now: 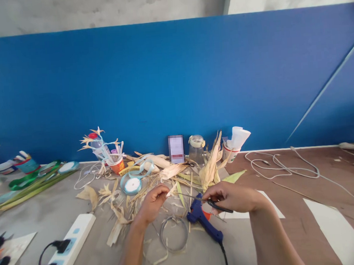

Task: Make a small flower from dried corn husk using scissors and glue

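Observation:
Between the fingertips of my left hand (155,200) is a small pale strip of corn husk (171,190). My right hand (228,195) is closed around dark-handled scissors (221,207), whose thin blades point left toward the strip. I cannot tell whether the blades touch it. Below my right hand lies a blue glue gun (206,221) with an orange part beside it and a black cord running to the front edge. A coil of grey wire (162,236) rests on the table under my hands, among thin husk scraps.
Dried corn husks (209,172) and a spool of light blue ribbon (132,185) lie behind my hands. A phone (176,149), a clear jar (197,150) and paper cups (116,165) stand by the blue partition. A power strip (77,240) is at left; white cables (284,169) spread at right.

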Action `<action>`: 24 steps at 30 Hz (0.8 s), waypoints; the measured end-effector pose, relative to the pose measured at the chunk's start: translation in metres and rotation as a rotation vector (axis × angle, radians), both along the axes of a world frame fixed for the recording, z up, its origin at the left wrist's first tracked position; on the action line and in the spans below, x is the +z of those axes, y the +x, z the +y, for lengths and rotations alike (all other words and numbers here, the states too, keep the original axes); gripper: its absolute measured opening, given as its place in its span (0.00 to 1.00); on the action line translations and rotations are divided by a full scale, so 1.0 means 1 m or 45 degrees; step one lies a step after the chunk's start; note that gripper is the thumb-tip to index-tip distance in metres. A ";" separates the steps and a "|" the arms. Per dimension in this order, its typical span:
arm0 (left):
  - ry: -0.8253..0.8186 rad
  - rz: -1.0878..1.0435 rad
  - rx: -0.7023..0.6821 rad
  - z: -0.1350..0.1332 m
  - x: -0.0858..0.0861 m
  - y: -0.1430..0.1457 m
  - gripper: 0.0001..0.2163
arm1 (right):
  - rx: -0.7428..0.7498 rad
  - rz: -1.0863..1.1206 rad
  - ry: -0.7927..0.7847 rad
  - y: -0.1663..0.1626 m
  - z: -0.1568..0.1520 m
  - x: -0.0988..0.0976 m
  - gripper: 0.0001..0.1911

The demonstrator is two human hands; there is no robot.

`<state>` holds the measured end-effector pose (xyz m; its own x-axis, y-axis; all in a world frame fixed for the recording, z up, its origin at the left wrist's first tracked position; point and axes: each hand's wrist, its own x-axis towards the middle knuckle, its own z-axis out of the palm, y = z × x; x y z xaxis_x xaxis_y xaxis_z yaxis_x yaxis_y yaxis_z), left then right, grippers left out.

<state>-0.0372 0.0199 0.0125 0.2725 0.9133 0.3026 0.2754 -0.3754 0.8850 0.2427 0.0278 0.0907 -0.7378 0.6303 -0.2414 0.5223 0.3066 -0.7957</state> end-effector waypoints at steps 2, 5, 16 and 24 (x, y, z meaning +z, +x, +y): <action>0.002 0.002 0.001 0.000 0.000 0.000 0.06 | -0.008 -0.005 0.015 0.000 0.000 0.000 0.14; 0.003 0.001 0.016 -0.001 0.000 0.000 0.06 | -0.009 -0.013 0.020 0.001 0.001 0.000 0.15; -0.008 -0.003 0.027 -0.002 0.002 0.001 0.06 | 0.022 -0.014 0.022 0.000 -0.001 0.002 0.16; -0.004 -0.005 0.018 -0.001 0.001 0.000 0.05 | -0.068 -0.042 0.017 0.001 -0.001 0.002 0.12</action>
